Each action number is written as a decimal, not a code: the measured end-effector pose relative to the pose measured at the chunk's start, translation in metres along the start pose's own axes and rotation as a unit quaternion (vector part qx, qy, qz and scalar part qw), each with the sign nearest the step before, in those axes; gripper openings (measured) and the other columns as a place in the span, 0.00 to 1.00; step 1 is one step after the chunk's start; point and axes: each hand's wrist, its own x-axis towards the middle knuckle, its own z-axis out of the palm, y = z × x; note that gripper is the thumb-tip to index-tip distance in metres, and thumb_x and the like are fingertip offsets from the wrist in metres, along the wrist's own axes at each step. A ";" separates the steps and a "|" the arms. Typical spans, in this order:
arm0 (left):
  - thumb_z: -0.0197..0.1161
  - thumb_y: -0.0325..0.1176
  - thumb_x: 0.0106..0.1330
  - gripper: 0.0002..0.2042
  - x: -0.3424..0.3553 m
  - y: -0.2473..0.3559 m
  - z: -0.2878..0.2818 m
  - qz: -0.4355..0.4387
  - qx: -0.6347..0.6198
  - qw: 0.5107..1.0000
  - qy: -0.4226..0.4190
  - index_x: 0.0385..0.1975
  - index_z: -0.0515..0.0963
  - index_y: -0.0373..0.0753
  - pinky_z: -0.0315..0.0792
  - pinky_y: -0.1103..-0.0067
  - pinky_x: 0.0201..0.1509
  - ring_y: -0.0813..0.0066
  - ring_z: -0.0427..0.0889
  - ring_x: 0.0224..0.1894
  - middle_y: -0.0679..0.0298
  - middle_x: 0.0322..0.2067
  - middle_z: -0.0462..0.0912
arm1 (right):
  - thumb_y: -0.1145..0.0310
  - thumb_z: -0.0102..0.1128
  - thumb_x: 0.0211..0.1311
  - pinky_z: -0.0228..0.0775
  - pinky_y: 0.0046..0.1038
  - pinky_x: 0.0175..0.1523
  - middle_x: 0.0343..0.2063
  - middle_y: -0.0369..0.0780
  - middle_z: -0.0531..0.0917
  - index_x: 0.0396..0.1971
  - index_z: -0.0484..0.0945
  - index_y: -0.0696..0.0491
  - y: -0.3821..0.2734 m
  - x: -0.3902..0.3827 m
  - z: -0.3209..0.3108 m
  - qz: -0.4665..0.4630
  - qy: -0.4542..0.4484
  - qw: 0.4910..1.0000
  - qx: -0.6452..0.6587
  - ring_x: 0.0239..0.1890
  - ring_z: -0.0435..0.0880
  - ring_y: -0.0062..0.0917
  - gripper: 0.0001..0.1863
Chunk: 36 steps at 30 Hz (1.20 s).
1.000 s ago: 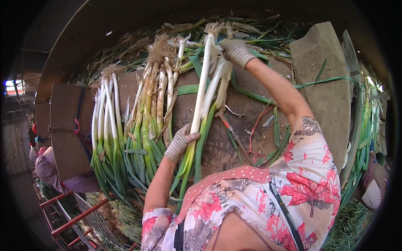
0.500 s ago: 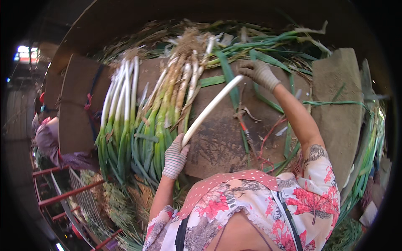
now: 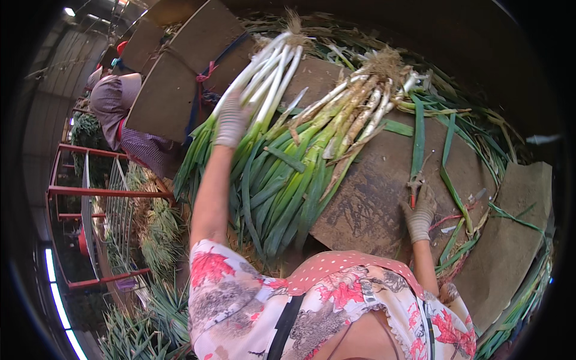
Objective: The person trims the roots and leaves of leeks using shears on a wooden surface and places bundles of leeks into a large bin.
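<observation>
The clean white onions (image 3: 281, 83) lie together toward the left end of the bench (image 3: 366, 198), and my gloved left hand (image 3: 231, 123) is over them, about where white turns to green; it is blurred, so I cannot tell whether my grip there is closed on any stalk. Each should feel light, firm and fairly stiff along the white shank, perhaps a bit slick where the skin looks bare, while the green leaves (image 3: 201, 150) look limp and likely to bend or tear. I would take hold low on the shank, just short of the green, and not squeeze hard. Their long axis runs aslant: the root tufts (image 3: 293, 25) point to the bench's far edge, and the leaves trail back toward its near left corner. Just to their right lie the brown-skinned onions (image 3: 348, 114), roots also toward the far edge, leaves slanting to the near edge and overlapping their neighbours. Toward the bench's right end, my right hand (image 3: 422, 211) is at the red-handled tool (image 3: 413, 191), but I cannot tell whether my fingers are wrapped around it. Beside it lies a green leaf strip (image 3: 418, 141); farther right, a brown board (image 3: 510, 204) borders the bench.
</observation>
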 end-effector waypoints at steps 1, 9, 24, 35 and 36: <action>0.65 0.30 0.63 0.27 -0.003 0.000 0.038 -0.020 -0.250 0.961 -0.115 0.62 0.69 0.30 0.66 0.68 0.69 0.48 0.74 0.62 0.44 0.60 0.74 | 0.48 0.74 0.47 0.51 0.45 0.72 0.68 0.49 0.64 0.72 0.57 0.54 0.001 -0.005 0.001 0.029 -0.004 0.999 -0.035 0.70 0.62 0.44 0.55; 0.38 0.62 0.74 0.33 -0.061 -0.013 0.156 -0.163 -0.110 0.884 -0.425 0.61 0.74 0.40 0.65 0.72 0.64 0.57 0.77 0.60 0.53 0.58 0.79 | 0.59 0.77 0.42 0.59 0.43 0.68 0.62 0.52 0.69 0.72 0.56 0.56 -0.003 -0.020 -0.008 0.045 0.005 0.998 0.050 0.65 0.67 0.48 0.56; 0.64 0.31 0.63 0.23 -0.132 0.100 0.102 0.042 -0.142 0.988 -0.053 0.59 0.73 0.44 0.73 0.62 0.57 0.51 0.78 0.53 0.47 0.54 0.76 | 0.75 0.64 0.44 0.73 0.33 0.57 0.45 0.50 0.81 0.62 0.70 0.50 -0.087 -0.039 -0.120 -0.083 -0.110 0.948 0.288 0.49 0.82 0.41 0.38; 0.68 0.35 0.60 0.20 -0.163 0.177 0.064 -0.047 0.007 0.988 -0.148 0.50 0.77 0.36 0.75 0.64 0.52 0.52 0.82 0.45 0.50 0.47 0.82 | 0.59 0.69 0.46 0.74 0.42 0.53 0.43 0.52 0.79 0.71 0.55 0.55 -0.115 -0.073 -0.102 -0.247 -0.248 0.923 0.157 0.47 0.81 0.47 0.50; 0.69 0.36 0.60 0.20 -0.161 0.174 0.065 -0.100 0.027 0.972 -0.209 0.51 0.77 0.36 0.75 0.65 0.53 0.53 0.82 0.46 0.49 0.47 0.82 | 0.59 0.68 0.46 0.74 0.42 0.53 0.43 0.52 0.79 0.71 0.55 0.56 -0.119 -0.072 -0.101 -0.258 -0.222 0.924 0.172 0.46 0.81 0.47 0.51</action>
